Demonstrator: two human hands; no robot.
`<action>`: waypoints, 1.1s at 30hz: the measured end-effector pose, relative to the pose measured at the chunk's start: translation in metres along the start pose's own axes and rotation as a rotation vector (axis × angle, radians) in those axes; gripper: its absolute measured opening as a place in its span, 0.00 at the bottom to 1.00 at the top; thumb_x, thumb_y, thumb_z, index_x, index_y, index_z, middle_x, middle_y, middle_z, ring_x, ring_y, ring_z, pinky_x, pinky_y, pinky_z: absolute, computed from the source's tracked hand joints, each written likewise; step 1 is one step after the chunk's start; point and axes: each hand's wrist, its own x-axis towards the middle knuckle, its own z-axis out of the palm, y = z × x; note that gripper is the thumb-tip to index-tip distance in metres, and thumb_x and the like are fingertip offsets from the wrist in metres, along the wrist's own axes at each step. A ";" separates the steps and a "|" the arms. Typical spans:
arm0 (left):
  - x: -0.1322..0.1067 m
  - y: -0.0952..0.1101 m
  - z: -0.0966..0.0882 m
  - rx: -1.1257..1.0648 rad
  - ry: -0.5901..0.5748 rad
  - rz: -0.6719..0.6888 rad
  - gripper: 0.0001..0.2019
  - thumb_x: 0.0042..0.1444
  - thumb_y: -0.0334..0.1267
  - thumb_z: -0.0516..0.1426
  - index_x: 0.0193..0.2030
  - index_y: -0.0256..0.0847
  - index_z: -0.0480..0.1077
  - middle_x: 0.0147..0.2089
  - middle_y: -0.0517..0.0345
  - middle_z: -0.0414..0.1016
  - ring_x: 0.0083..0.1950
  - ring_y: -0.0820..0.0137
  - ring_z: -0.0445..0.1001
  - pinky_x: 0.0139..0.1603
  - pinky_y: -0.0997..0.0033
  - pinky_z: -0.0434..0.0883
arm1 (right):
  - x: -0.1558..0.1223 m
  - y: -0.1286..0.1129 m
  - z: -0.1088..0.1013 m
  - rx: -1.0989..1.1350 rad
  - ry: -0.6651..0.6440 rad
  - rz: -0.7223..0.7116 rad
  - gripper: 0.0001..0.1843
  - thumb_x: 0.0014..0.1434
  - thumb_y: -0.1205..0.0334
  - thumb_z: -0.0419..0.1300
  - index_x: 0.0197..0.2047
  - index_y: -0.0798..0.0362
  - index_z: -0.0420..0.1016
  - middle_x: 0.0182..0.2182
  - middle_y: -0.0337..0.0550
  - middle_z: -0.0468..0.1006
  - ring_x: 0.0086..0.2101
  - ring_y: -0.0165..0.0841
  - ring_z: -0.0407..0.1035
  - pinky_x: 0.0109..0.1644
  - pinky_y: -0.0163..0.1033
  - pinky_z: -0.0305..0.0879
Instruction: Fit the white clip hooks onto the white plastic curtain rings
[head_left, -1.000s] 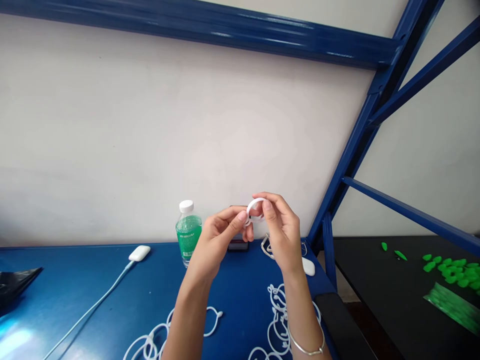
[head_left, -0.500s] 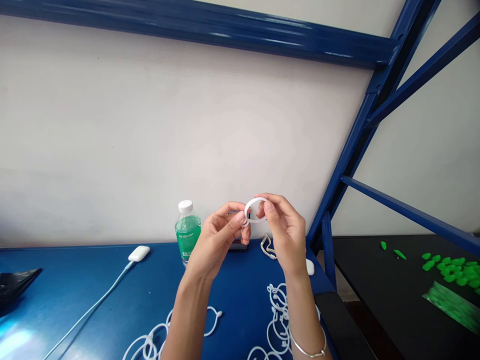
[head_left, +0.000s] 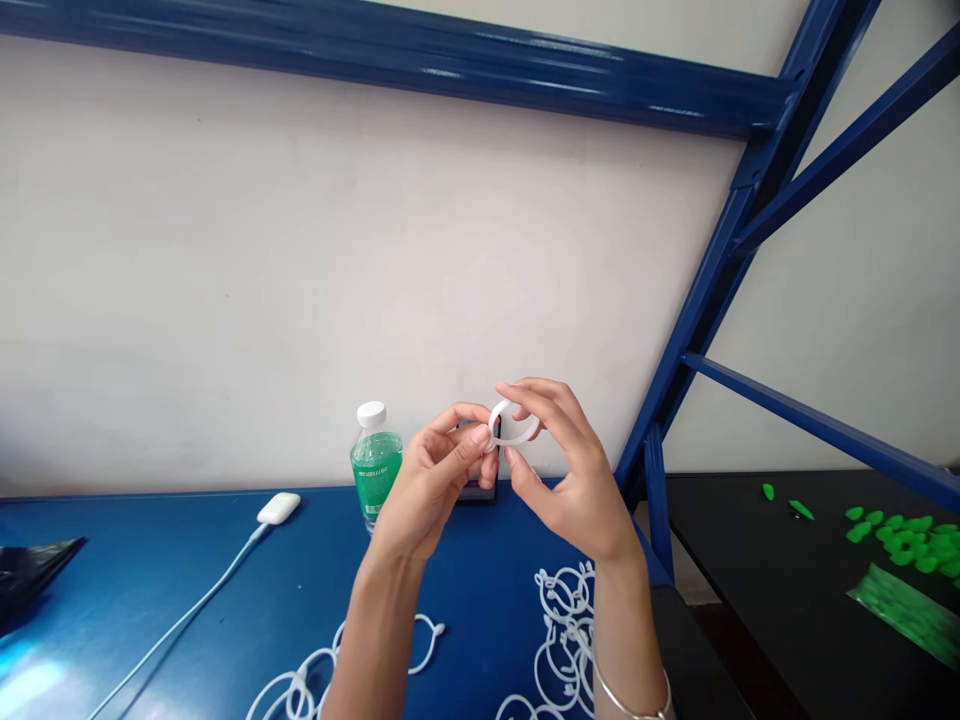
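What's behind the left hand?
Behind the left hand: a dark object, partly showing, and the bottle, its lower right covered. The rest of the dark object is hidden; can't tell what it is.

a blue table (head_left: 480,575) bears white rings (head_left: 577,628), bottle (head_left: 376,472), cable (head_left: 187,612).

Above a blue table (head_left: 487,580), the left hand (head_left: 436,466) pinches a white ring (head_left: 514,441), the right hand (head_left: 581,475) curved around it.

The head-worn camera looks forward and down from close behind the hands (head_left: 431,480), across the tabletop (head_left: 315,560) to the wall (head_left: 375,250).
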 end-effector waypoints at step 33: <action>-0.006 -0.005 0.003 0.781 0.164 0.624 0.02 0.61 0.35 0.57 0.40 0.42 0.72 0.22 0.67 0.68 0.23 0.79 0.67 0.26 0.81 0.67 | -0.002 -0.006 -0.006 -0.107 -0.006 0.138 0.18 0.62 0.57 0.57 0.54 0.50 0.70 0.32 0.40 0.72 0.32 0.31 0.67 0.38 0.37 0.71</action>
